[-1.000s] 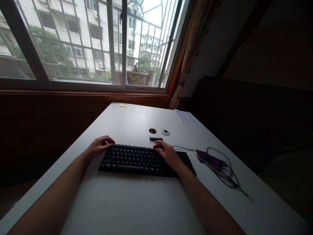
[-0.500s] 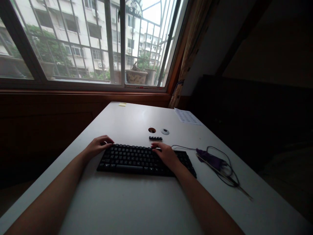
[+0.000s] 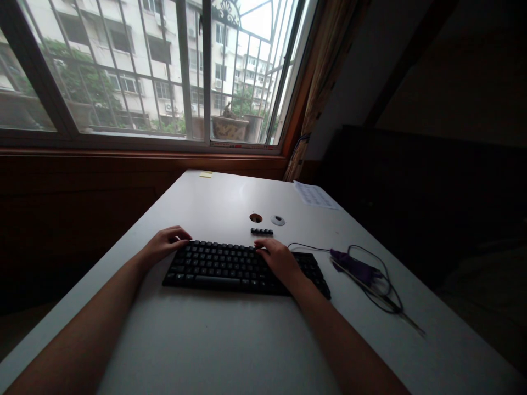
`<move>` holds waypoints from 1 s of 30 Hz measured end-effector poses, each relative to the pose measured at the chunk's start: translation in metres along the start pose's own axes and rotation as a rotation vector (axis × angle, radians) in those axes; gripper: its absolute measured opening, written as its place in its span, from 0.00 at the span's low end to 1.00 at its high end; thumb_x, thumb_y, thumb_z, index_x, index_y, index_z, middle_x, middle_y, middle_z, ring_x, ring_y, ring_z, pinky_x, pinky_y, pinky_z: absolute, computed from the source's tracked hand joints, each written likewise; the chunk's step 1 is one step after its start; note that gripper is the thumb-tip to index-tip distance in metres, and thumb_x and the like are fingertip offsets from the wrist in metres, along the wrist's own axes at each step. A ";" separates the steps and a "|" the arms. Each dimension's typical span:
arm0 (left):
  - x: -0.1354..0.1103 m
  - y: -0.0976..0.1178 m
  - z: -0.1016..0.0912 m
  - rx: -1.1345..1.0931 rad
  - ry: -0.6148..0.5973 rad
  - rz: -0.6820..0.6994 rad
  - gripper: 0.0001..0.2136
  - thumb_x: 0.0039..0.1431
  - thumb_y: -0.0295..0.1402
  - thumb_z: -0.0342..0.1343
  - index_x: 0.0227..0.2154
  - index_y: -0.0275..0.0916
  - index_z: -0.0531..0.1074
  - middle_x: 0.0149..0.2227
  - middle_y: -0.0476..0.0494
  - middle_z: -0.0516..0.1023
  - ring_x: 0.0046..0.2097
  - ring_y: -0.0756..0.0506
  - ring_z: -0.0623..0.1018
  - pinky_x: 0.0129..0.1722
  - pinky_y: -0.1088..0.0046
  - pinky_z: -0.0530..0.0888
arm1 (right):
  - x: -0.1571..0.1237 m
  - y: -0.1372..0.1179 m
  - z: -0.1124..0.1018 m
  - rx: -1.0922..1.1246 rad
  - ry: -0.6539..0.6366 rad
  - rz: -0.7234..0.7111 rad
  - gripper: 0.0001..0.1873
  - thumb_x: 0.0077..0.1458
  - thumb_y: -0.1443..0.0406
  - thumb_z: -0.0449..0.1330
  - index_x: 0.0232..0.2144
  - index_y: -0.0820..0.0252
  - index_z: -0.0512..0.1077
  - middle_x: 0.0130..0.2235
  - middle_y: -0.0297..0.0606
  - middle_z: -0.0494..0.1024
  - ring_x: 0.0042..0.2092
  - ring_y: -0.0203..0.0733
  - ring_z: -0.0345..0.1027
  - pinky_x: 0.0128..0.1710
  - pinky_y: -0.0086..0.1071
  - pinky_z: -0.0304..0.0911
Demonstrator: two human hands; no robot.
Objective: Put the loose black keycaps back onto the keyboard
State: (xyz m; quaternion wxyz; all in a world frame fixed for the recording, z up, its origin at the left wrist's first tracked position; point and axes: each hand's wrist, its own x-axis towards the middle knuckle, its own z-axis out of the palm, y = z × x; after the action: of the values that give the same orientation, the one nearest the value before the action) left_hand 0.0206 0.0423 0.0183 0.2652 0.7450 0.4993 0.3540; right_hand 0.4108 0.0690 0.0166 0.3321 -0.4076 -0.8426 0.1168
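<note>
A black keyboard point(image 3: 230, 266) lies on a white desk point(image 3: 230, 340). My left hand point(image 3: 164, 244) grips the keyboard's far left corner, fingers curled over its top edge. My right hand point(image 3: 278, 260) rests on the right half of the keys, fingers bent down onto the upper rows; whether it holds anything there I cannot make out. A short row of loose dark keycaps point(image 3: 262, 231) sits just behind the keyboard, a little beyond my right fingertips.
A cable hole point(image 3: 256, 218) and its round cap point(image 3: 278, 220) lie behind the keycaps. A purple tool with a tangled black cable point(image 3: 362, 271) sits at the right. A printed sheet point(image 3: 315, 195) and a yellow note point(image 3: 206, 174) lie at the far edge below the window.
My right hand has slid a little leftward along the upper keys. The left hand stays on the keyboard's corner. The view has shifted slightly.
</note>
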 end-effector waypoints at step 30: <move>-0.001 -0.004 0.000 0.019 0.012 0.024 0.11 0.62 0.42 0.57 0.37 0.41 0.79 0.40 0.44 0.77 0.39 0.44 0.78 0.37 0.69 0.75 | -0.008 0.033 -0.071 -0.224 0.261 -0.049 0.16 0.65 0.68 0.49 0.49 0.57 0.72 0.48 0.42 0.78 0.50 0.49 0.69 0.55 0.45 0.63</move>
State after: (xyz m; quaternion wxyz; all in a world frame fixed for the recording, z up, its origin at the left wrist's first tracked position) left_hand 0.0185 0.0427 0.0153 0.2509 0.7513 0.4951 0.3571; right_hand 0.4814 0.0786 0.0505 0.3941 -0.4329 -0.8097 -0.0401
